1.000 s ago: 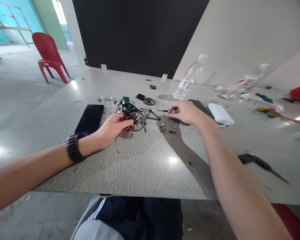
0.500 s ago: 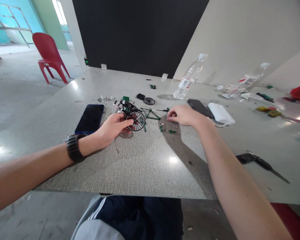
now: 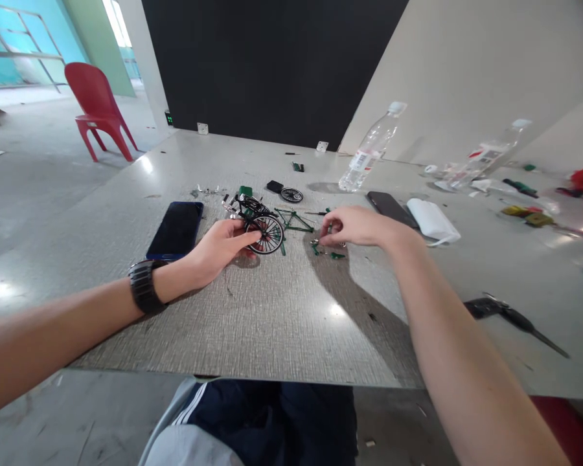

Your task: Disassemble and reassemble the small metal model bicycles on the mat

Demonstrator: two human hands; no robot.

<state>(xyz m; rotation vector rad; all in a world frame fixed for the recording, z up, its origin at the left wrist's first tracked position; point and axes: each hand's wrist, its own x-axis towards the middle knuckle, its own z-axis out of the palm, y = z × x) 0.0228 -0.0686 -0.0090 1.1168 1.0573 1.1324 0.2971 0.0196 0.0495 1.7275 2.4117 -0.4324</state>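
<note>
My left hand (image 3: pixel 223 249) is closed on a small black model bicycle (image 3: pixel 265 234), thumb over the spoked wheel. To its right a green model frame (image 3: pixel 297 221) lies on the table. My right hand (image 3: pixel 347 228) is over the small silver and green parts (image 3: pixel 337 255) right of that frame, its thumb and fingertips drawn together at a silver piece; whether they grip it is too small to tell. Behind the model are a loose wheel (image 3: pixel 291 195), a black piece (image 3: pixel 274 186) and a green block (image 3: pixel 245 191).
A blue-edged phone (image 3: pixel 175 230) lies left of the model. Behind my right hand are a dark phone (image 3: pixel 391 208), a white pouch-like object (image 3: pixel 431 220) and an upright clear bottle (image 3: pixel 372 152). A black-handled tool (image 3: pixel 517 320) rests beyond my right forearm.
My right hand has shifted slightly left and toward me over the small parts. My left hand and the model stay nearly in place.
</note>
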